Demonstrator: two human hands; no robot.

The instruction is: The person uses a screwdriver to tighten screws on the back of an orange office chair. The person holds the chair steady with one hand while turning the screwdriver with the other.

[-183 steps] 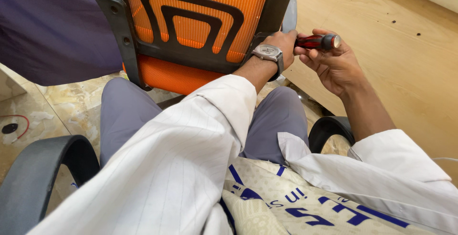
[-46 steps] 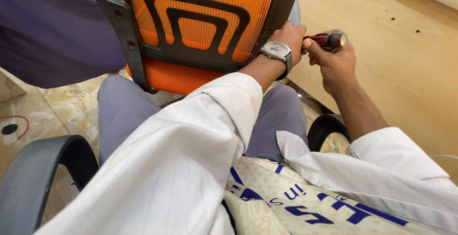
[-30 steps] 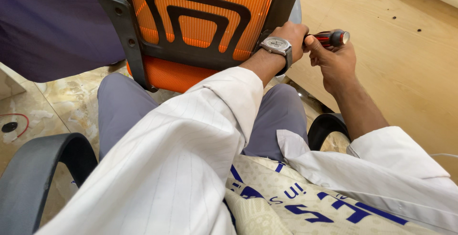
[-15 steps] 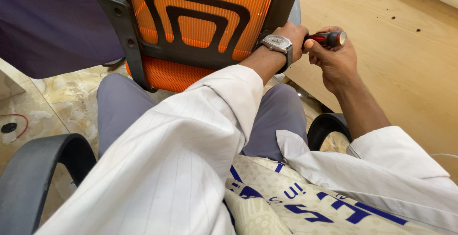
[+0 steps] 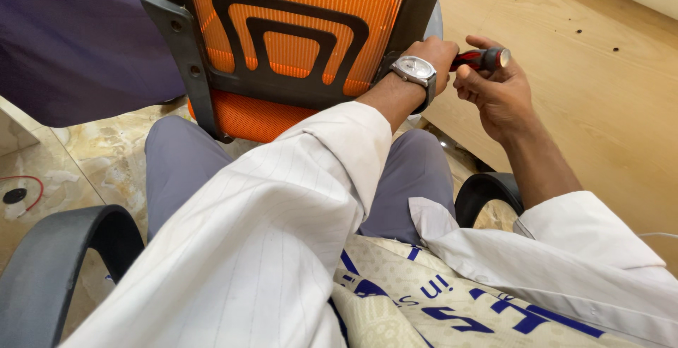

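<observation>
At the right edge of an orange mesh chair back [image 5: 296, 16], a red-handled screwdriver [image 5: 479, 58] is gripped by the right hand [image 5: 498, 90]; the left hand [image 5: 432, 53] is closed beside it, fastening seemingly unfinished.

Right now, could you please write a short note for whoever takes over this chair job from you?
Left hand: grips the right edge of the orange mesh chair back, steadying it across the lap.
Right hand: closed around the red-handled screwdriver, which points at that edge.
Done: cannot tell; the fastener is hidden behind the left hand.
Left: check the hidden spot; a black armrest lies lower left.
</observation>
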